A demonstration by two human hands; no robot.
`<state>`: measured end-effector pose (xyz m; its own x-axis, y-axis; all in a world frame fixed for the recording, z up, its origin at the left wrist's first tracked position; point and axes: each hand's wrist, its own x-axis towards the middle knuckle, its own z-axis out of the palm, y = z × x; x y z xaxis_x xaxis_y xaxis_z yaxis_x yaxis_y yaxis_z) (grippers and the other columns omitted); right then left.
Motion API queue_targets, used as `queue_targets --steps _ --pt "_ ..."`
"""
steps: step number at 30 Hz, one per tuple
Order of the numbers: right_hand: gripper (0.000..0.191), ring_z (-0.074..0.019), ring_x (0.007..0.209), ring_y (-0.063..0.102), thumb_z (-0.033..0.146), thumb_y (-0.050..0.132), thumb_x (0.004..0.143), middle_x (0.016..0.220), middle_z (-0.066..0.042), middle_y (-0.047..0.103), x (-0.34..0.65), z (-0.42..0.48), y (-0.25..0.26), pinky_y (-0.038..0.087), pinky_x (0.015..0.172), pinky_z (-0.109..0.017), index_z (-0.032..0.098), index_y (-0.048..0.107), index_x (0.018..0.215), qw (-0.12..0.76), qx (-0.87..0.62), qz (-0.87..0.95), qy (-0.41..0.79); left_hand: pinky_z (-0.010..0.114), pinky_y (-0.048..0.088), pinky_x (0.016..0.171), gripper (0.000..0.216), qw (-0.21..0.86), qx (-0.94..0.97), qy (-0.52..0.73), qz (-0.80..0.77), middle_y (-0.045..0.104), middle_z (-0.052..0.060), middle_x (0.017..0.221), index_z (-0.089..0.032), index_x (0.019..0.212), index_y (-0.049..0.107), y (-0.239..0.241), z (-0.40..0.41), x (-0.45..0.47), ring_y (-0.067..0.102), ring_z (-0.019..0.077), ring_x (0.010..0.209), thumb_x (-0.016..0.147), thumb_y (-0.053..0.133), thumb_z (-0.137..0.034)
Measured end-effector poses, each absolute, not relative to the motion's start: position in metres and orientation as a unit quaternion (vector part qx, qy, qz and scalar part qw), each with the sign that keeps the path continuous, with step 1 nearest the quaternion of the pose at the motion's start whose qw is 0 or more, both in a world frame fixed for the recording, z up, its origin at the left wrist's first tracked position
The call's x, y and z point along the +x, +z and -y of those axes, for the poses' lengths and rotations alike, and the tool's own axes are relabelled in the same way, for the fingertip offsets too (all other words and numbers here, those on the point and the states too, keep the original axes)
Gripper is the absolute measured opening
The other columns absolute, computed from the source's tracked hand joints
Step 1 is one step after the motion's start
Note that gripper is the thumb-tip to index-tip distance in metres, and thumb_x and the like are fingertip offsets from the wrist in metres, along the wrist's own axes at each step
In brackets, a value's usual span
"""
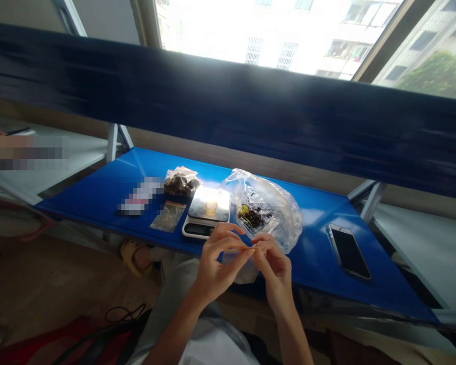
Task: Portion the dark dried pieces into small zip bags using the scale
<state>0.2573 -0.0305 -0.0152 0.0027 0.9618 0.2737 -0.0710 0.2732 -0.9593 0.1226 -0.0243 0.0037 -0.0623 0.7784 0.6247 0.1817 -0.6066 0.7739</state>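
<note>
Over the front edge of the blue surface, my left hand (pixel 218 258) and my right hand (pixel 275 266) meet fingertip to fingertip. Both are closed in a pinch on the orange-tinted top edge of a small clear zip bag (pixel 243 271), whose body hangs below the fingers. Just beyond my left hand is a digital kitchen scale (pixel 192 229) with a small translucent cup (pixel 211 207) on its plate. A large clear plastic bag (pixel 289 218) lies behind my right hand. Dark small pieces (pixel 260 218) and something yellow-green show in it.
Left of the scale lie a flat zip bag (pixel 167 217) and a clear bag of dark brown pieces (pixel 182 182). A blurred-out item (pixel 139 196) is farther left. A phone (pixel 349 251) rests at the right. A blue panel (pixel 228 111) runs across the back.
</note>
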Motion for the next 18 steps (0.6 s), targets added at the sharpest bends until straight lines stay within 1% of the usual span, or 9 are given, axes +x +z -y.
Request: queue_targets --steps 2,5,8,11,13,16,18 --pt "0.018 -0.0165 0.077 0.056 0.033 0.064 0.084 0.09 -0.004 0.057 0.258 0.029 -0.015 0.043 0.058 -0.024 0.021 0.063 0.071 0.576 -0.407 0.545 0.453 0.028 0.054 0.071 0.013 0.226 0.639 0.627 -0.384 0.063 0.004 0.075 -0.018 0.066 0.065 0.003 0.024 0.123 0.063 0.0171 0.08 0.079 0.068 -0.018" --pt "0.023 -0.0167 0.077 0.055 0.032 0.068 0.081 0.083 -0.003 0.055 0.256 0.026 -0.014 0.045 0.063 -0.027 0.019 0.059 0.063 0.584 -0.4 0.55 0.444 0.026 0.053 0.066 0.02 0.222 0.631 0.627 -0.399 0.061 0.004 0.075 -0.018 0.061 0.064 -0.001 0.022 0.119 0.062 0.0152 0.072 0.079 0.069 -0.022" --pt "0.027 -0.0168 0.075 0.055 0.03 0.07 0.079 0.077 -0.002 0.054 0.253 0.024 -0.015 0.045 0.067 -0.029 0.019 0.056 0.059 0.592 -0.39 0.563 0.425 0.023 0.051 0.059 0.018 0.234 0.628 0.626 -0.398 0.061 0.004 0.073 -0.018 0.063 0.068 -0.005 0.017 0.112 0.062 0.0143 0.069 0.08 0.069 -0.025" --pt "0.02 -0.0163 0.072 0.054 0.032 0.071 0.078 0.079 -0.004 0.056 0.251 0.017 -0.019 0.044 0.059 -0.027 0.02 0.063 0.063 0.6 -0.39 0.569 0.405 0.024 0.05 0.057 0.015 0.234 0.649 0.618 -0.378 0.065 0.004 0.071 -0.019 0.068 0.072 -0.006 0.014 0.105 0.062 0.0145 0.066 0.079 0.07 -0.029" --pt "0.017 -0.0159 0.07 0.054 0.034 0.071 0.077 0.082 -0.005 0.057 0.251 0.011 -0.022 0.043 0.053 -0.026 0.021 0.067 0.066 0.61 -0.39 0.562 0.4 0.025 0.049 0.058 0.017 0.219 0.669 0.611 -0.362 0.067 0.004 0.071 -0.02 0.069 0.074 -0.007 0.012 0.101 0.063 0.0149 0.065 0.081 0.068 -0.031" --pt "0.019 -0.0153 0.069 0.055 0.037 0.071 0.077 0.082 -0.004 0.057 0.249 0.003 -0.028 0.042 0.051 -0.024 0.021 0.067 0.067 0.622 -0.383 0.544 0.414 0.027 0.048 0.058 0.021 0.204 0.687 0.596 -0.362 0.07 0.005 0.07 -0.021 0.072 0.075 -0.007 0.011 0.097 0.064 0.016 0.066 0.085 0.063 -0.031" --pt "0.019 -0.0151 0.069 0.056 0.036 0.069 0.079 0.083 -0.004 0.058 0.247 0.002 -0.031 0.042 0.05 -0.023 0.021 0.067 0.069 0.607 -0.385 0.548 0.428 0.027 0.049 0.059 0.02 0.203 0.685 0.587 -0.381 0.071 0.005 0.07 -0.02 0.074 0.076 -0.007 0.011 0.096 0.065 0.0161 0.065 0.086 0.062 -0.029"
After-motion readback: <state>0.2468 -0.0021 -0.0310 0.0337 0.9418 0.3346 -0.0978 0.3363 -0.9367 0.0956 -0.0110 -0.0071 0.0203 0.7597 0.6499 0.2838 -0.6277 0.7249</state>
